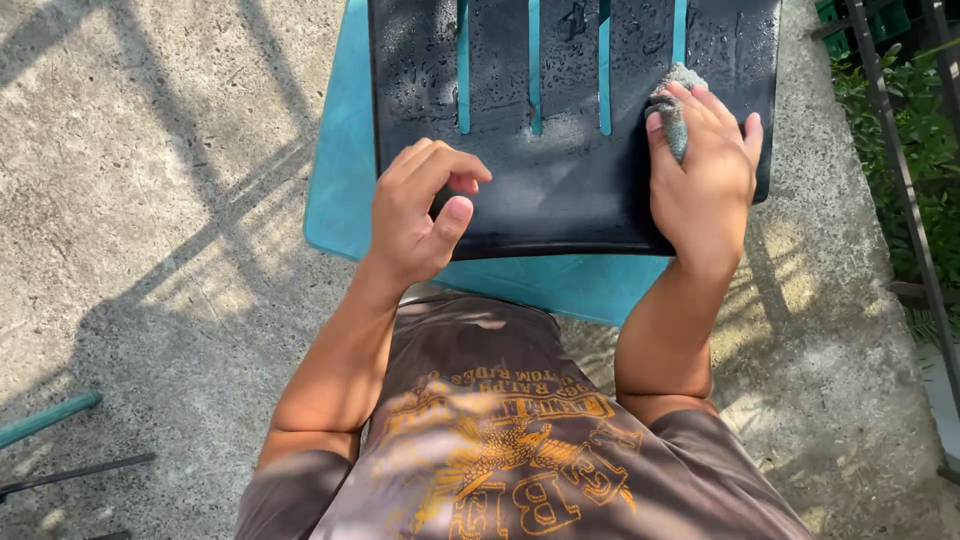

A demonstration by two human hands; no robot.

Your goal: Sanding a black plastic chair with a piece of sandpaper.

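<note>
A black plastic panel (560, 150) with long slots lies wet and soapy on top of a teal plastic piece (335, 190). My right hand (705, 175) presses a grey scrub pad (680, 105) against the panel's right side. On the panel's near left part rests my left hand (420, 210), fingers curled and thumb up, holding nothing I can see.
Rough concrete ground (150, 200) surrounds the work, streaked with fence shadows. A dark metal railing (905, 170) and green plants (925, 140) run along the right. A teal rod (45, 418) and a dark rod (75, 475) lie at the lower left.
</note>
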